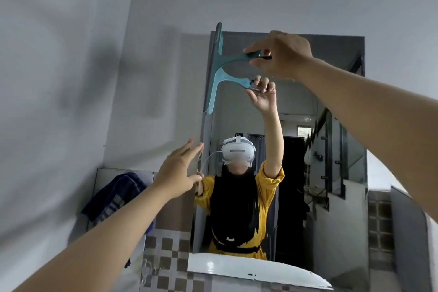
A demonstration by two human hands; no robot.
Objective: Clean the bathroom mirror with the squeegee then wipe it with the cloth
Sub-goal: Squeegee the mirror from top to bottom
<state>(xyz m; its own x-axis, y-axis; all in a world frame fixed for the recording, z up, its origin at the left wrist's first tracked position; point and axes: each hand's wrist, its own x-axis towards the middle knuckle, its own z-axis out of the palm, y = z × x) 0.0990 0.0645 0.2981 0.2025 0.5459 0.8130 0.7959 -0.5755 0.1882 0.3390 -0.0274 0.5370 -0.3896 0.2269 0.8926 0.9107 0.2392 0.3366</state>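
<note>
A tall bathroom mirror (331,92) hangs on the grey wall. My right hand (284,54) grips the handle of a teal squeegee (219,54), whose blade stands vertical along the mirror's upper left edge. The glass doubles the squeegee as a reflection. My left hand (179,169) is lower down with straight fingers touching the mirror's left edge. A dark blue checked cloth (116,197) hangs at the left, below the hands.
A white washbasin (248,268) sits under the mirror. Brown and white checked tiles (170,256) cover the wall below. My reflection in a yellow top fills the mirror's lower middle. A tap (147,270) shows blurred at the bottom.
</note>
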